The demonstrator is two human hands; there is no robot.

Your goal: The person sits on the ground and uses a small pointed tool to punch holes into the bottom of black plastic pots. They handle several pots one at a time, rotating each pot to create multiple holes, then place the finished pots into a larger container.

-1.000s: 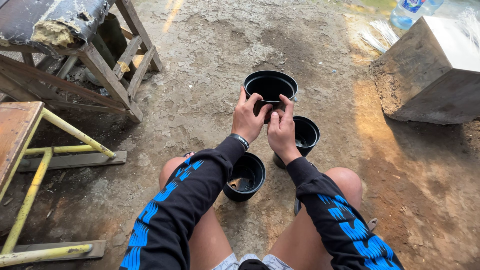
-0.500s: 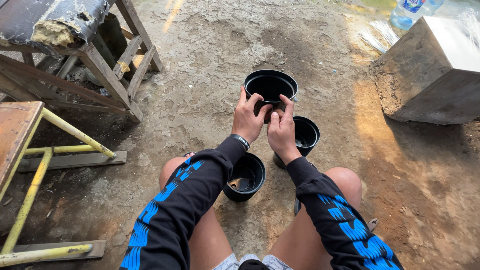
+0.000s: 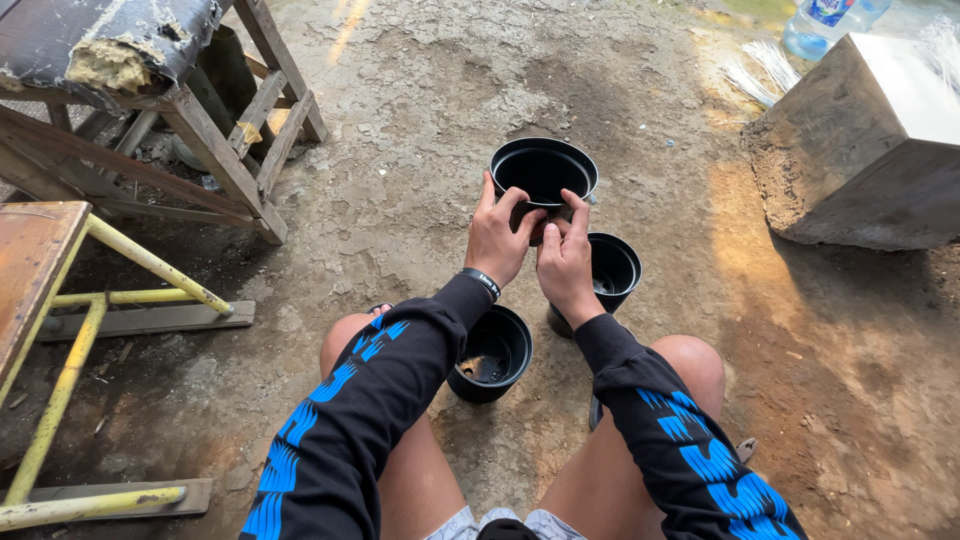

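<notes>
Both hands, left hand (image 3: 497, 237) and right hand (image 3: 566, 262), closed around black plastic pot (image 3: 544, 172) (light, thin-walled, probably flexes); hold near rim.

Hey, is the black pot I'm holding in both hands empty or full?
Empty as far as shows: the black pot tilts its mouth toward the camera, showing bare dark walls. Left hand and right hand hide its lower side.

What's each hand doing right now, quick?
Left hand: closed on the near rim of the black pot.
Right hand: gripping the same pot.
</notes>
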